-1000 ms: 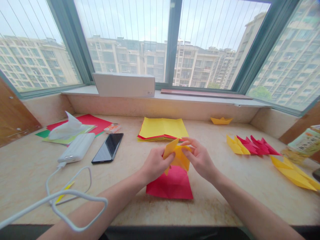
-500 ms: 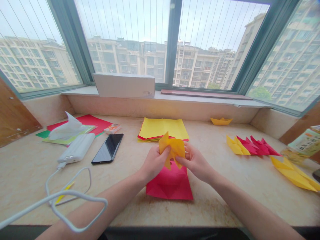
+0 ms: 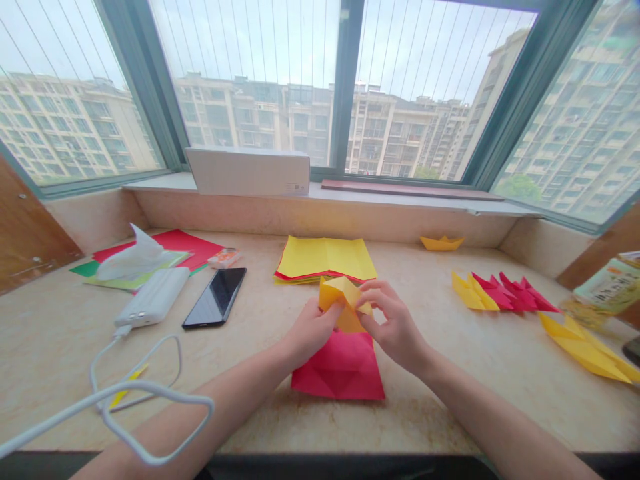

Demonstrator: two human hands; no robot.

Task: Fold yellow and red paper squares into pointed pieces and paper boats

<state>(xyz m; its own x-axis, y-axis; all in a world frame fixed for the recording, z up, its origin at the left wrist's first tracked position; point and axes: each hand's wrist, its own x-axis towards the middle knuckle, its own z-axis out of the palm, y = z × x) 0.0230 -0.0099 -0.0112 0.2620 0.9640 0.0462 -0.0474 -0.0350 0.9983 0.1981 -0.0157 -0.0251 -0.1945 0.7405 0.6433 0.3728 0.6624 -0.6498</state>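
Observation:
A small folded piece of yellow paper (image 3: 343,293) is held up between both hands over the middle of the counter. My left hand (image 3: 316,327) pinches its left side, thumb in front. On the other side, my right hand (image 3: 387,317) grips the right edge between thumb and fingers. Below them lies a creased red sheet (image 3: 340,373), flat on the counter, its far edge partly covered by the hands. Just beyond the hands is a stack of yellow and red paper (image 3: 325,257).
Folded yellow and red paper pieces (image 3: 515,292) line the right side, near a larger yellow one (image 3: 587,347) and a paper boat (image 3: 442,243). At left lie a phone (image 3: 215,298), a white power bank (image 3: 153,297) and its looping cable (image 3: 165,393). A white box (image 3: 249,171) stands on the sill.
The yellow paper has been turned and its shape has changed, its raised left point now lower. My right hand has shifted its grip, fingers rising to the paper's upper right.

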